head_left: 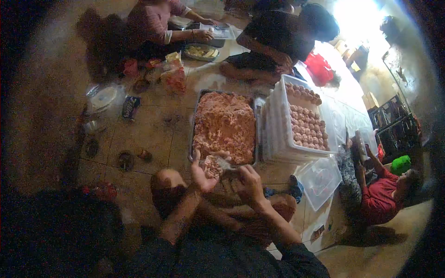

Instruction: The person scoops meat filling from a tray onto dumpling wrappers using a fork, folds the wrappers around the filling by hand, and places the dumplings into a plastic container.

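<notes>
My left hand is palm up at the near edge of a dark tray, cupping a lump of pinkish, meat-like mixture. My right hand is closed on a spoon-like utensil, whose greyish head is beside the lump; its exact kind is blurred. The dark rectangular tray in front of me is heaped with the same mixture. Just right of it, the top box of a stack of translucent plastic boxes holds rows of shaped pink balls.
A clear plastic lid lies right of my knee. Across from me sit a person in pink and a person in black. A person in red is at the right. Plastic packages and a small cup are on the left floor.
</notes>
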Tool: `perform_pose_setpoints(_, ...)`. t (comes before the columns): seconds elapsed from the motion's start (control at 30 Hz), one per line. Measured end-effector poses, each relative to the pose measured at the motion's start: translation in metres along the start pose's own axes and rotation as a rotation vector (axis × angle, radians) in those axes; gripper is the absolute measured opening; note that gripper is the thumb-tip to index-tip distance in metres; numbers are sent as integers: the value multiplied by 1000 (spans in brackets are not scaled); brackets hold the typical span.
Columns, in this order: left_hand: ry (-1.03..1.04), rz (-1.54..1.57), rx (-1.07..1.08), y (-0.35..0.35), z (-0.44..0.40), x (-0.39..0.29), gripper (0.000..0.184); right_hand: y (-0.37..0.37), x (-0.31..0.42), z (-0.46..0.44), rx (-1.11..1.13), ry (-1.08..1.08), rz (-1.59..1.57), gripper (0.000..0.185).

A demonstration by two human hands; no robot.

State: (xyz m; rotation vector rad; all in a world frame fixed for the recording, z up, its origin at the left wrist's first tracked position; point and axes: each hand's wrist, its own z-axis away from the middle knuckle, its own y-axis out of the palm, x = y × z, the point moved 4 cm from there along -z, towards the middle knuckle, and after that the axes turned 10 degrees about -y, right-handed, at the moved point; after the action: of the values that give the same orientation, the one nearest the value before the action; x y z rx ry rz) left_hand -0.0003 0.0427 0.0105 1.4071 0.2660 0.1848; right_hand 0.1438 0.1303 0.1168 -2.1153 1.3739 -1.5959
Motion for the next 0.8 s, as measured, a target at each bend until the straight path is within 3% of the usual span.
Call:
perform_pose_setpoints(0.1,9,161,-43,-8,-2,1,81,13,-17,3,132,-6,54,15)
perform_pose_setpoints(0.2,44,76,-149,7,4,-6,80,-2,2,-3,-6,-14,45,15)
perform_pose_setpoints(0.27,8,74,-122,8,3,-6,80,4,-8,3,172,2,-4,16)
perform_pose_setpoints(0.4,60,37,-49,-2,-2,-11,79,10,-26,9,178,3,45,19)
perform_pose_setpoints(0.47,62,32,-107,4,-3,-11,75,0,-3,2,63,-9,-46,21)
perform_pose_setpoints(0.53,60,26,-154,5,-6,-9,70,23,-41,18,79,-33,-48,22)
perform_pose_setpoints(0.63,53,-33,-14,-17,-15,-18,63,15,-41,14,30,-84,-14,22)
perform_pose_setpoints(0.7,-143,-330,-82,-38,-12,-21,60,0,-23,5,-30,-93,14,20)
perform_pose_setpoints(0.77,-175,-354,-187,-31,-7,-10,60,-6,-26,3,-80,262,-174,19)
perform_pose_setpoints(0.8,-203,-373,-295,-19,0,-5,61,1,-40,6,-86,262,-175,19)
